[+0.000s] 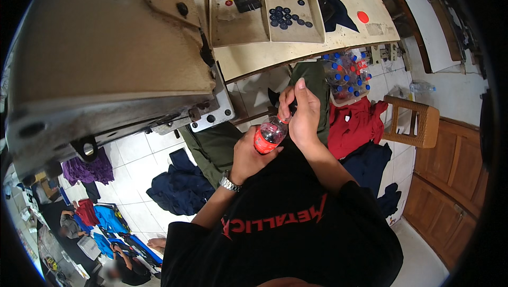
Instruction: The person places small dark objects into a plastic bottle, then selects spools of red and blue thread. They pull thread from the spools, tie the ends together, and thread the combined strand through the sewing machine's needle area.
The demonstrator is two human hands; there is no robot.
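My left hand (252, 154), with a metal-band watch at its wrist, is wrapped around a small clear plastic bottle (272, 134) in front of my chest. The bottle has a red label and dark liquid inside, and it tilts up to the right. My right hand (304, 118) is at the bottle's neck, its thumb raised and its fingers curled near the red ring there. Whether those fingers grip a cap is hidden. Beyond both hands is a worktable (254, 62) holding a two-part cream tray (238, 35), with several dark buttons (282, 17) in its right half.
A large beige machine head (111, 52) looms close on the left. Plastic bottles (345, 74), red cloth (353, 128) and a brown stool (428, 124) are at right. Navy cloth (178, 185) lies on the tiled floor. Two people (133, 269) are at lower left.
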